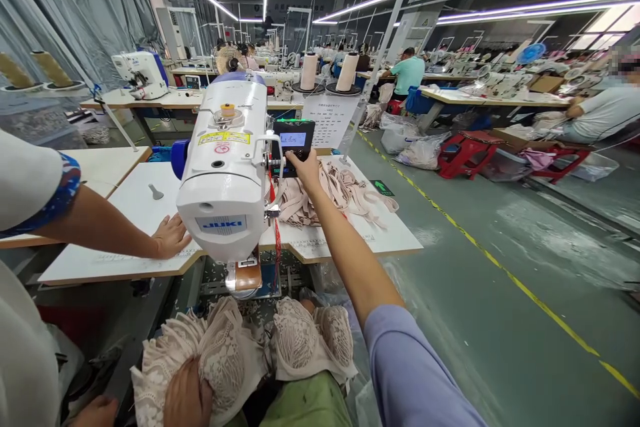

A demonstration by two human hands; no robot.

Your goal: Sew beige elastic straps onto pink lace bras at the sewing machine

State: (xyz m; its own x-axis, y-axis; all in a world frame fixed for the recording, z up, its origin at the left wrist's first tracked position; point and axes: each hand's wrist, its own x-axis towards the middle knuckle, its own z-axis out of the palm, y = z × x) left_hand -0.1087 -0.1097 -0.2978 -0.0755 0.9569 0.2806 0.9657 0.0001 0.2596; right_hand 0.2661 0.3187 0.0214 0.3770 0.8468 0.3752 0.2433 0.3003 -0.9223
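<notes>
My right hand reaches up to the control panel on the right side of a white JUKI sewing machine. Its thumb lies on the front buttons by the lit screen; the other fingers seem to go behind the panel's edge. On my lap, my left hand grips a beige lace bra in a bunched stack. Another bra lies over my green-clad knee. Beside me on the left stands a person in a white sleeve, with one hand flat on the machine table.
Beige straps are heaped on the table right of the machine. Thread cones and a printed sheet stand behind. Red stools, plastic bags and a yellow floor line are to the right. Other people sit at machines farther off.
</notes>
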